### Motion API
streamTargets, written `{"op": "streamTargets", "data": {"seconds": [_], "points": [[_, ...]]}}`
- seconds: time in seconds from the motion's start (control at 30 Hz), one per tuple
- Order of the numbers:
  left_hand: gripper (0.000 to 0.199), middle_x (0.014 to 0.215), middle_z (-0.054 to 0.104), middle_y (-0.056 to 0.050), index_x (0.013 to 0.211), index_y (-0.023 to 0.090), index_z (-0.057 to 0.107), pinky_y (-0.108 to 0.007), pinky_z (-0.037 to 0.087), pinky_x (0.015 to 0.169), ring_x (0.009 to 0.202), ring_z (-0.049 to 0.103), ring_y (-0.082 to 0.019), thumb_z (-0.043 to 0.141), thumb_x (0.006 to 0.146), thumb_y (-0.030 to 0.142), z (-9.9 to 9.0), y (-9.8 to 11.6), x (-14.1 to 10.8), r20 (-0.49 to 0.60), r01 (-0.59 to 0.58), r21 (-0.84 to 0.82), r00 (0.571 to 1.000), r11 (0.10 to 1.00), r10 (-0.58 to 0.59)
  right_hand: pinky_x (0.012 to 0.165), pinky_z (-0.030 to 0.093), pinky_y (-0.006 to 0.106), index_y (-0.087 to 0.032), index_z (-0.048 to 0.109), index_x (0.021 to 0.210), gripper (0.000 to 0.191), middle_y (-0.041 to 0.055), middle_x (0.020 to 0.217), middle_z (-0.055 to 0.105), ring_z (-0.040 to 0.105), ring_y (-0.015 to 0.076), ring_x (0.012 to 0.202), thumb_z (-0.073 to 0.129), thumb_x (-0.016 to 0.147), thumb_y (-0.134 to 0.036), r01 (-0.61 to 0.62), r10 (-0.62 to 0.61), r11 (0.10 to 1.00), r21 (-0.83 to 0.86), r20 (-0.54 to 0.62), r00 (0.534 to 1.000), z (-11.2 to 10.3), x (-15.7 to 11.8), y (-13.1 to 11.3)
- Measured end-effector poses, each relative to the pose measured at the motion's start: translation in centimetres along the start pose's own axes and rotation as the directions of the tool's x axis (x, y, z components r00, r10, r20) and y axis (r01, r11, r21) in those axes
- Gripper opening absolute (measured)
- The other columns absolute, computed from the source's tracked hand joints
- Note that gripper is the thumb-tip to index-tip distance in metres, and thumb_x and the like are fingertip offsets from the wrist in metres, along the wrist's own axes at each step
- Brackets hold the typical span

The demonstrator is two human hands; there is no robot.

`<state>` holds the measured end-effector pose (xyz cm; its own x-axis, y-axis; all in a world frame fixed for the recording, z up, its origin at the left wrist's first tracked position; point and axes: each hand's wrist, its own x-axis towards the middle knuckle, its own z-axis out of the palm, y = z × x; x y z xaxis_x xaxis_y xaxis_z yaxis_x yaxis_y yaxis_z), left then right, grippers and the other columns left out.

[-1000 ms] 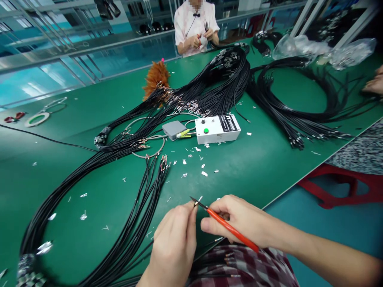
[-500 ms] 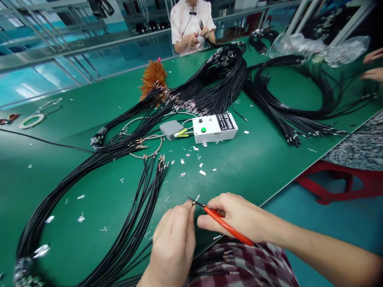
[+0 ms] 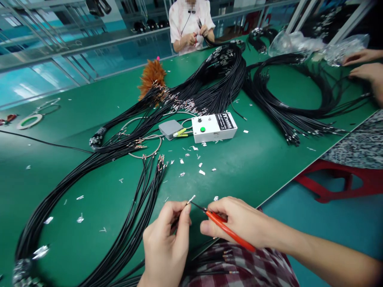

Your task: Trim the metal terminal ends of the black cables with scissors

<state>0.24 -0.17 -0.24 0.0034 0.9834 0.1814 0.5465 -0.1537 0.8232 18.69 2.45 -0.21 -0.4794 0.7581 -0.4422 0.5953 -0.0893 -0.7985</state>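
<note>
Low in the head view, my left hand (image 3: 167, 239) is closed, its thumb and fingertips pinching the end of a black cable (image 3: 188, 203). A pale, stripped-looking tip pokes up past the fingers. My right hand (image 3: 230, 217) grips red-handled scissors (image 3: 231, 231), whose slim dark blades point left, close beside that cable tip. Whether the blades touch it I cannot tell. More black cables (image 3: 209, 273) lie across the checked cloth on my lap, with bare ends showing at the right. Part of the held cable is hidden behind my left hand.
Bundled black cables (image 3: 68, 175) curve over the green table (image 3: 254, 171). A white box with a green button (image 3: 214, 128) stands mid-table, amid foil scraps. Opposite, a person (image 3: 191, 28) holds cables and a red-handled tool. Another person's hands (image 3: 366, 67) are at right, above a red stool (image 3: 344, 181).
My left hand has turned and shifted slightly left, showing more of the thumb. The blades have drawn back right from the cable tip. At right, the other person's hands have moved inward.
</note>
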Motion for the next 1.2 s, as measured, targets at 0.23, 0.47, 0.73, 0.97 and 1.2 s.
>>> {"op": "streamTargets", "data": {"seconds": [0.23, 0.47, 0.73, 0.97, 1.2], "points": [[0.007, 0.064, 0.063, 0.004, 0.079, 0.020, 0.060, -0.019, 0.049, 0.050, 0.052, 0.060, -0.011, 0.058, 0.086, 0.020, 0.1, 0.0, 0.1, 0.020, 0.040, -0.050, 0.999, 0.998, -0.039, 0.046, 0.022, 0.022, -0.020, 0.039, 0.060, 0.051, -0.0052, 0.061, 0.030, 0.025, 0.0106, 0.057, 0.054, 0.078, -0.066, 0.026, -0.028, 0.999, 0.034, 0.059, 0.998, -0.1, 1.0, -0.1], [0.009, 0.062, 0.063, 0.004, 0.078, 0.020, 0.060, -0.017, 0.046, 0.048, 0.050, 0.058, -0.010, 0.057, 0.086, 0.019, -0.1, 0.3, 0.2, 0.048, 0.023, -0.030, 0.999, 0.999, -0.022, 0.047, 0.023, 0.023, -0.020, 0.041, 0.057, 0.054, -0.0049, 0.060, 0.030, 0.025, 0.0106, 0.056, 0.057, 0.073, -0.069, 0.003, -0.017, 0.992, 0.123, 0.112, 0.994, -0.5, 1.2, -0.7], [0.015, 0.058, 0.059, 0.002, 0.073, 0.019, 0.060, -0.020, 0.045, 0.047, 0.051, 0.054, -0.012, 0.060, 0.084, 0.029, -0.1, 0.5, 0.3, 0.148, 0.270, -0.247, 0.960, 0.931, -0.239, 0.048, 0.024, 0.022, -0.019, 0.044, 0.058, 0.053, -0.0053, 0.059, 0.031, 0.027, 0.0104, 0.056, 0.057, 0.072, -0.068, -0.022, -0.002, 0.986, 0.167, 0.142, 0.990, -0.3, 1.5, -0.5], [0.026, 0.050, 0.049, 0.005, 0.070, 0.017, 0.059, -0.014, 0.020, 0.039, 0.042, 0.032, -0.005, 0.065, 0.081, 0.040, -0.8, 0.5, 0.9, 0.336, 0.589, -0.488, 0.808, 0.645, -0.484, 0.045, 0.022, 0.022, -0.019, 0.040, 0.058, 0.050, -0.0055, 0.059, 0.030, 0.026, 0.0102, 0.055, 0.051, 0.080, -0.063, -0.018, 0.017, 1.000, 0.022, 0.074, 0.997, 0.3, 0.7, 1.2], [0.024, 0.051, 0.051, 0.005, 0.074, 0.018, 0.062, -0.016, 0.014, 0.039, 0.041, 0.027, -0.003, 0.063, 0.083, 0.040, -0.9, 0.6, 0.7, 0.404, 0.600, -0.519, 0.800, 0.609, -0.443, 0.047, 0.024, 0.022, -0.020, 0.039, 0.062, 0.046, -0.0049, 0.063, 0.029, 0.026, 0.0108, 0.058, 0.048, 0.084, -0.060, 0.032, -0.034, 0.999, 0.021, 0.088, 0.996, -0.4, 0.6, 0.3]]}}
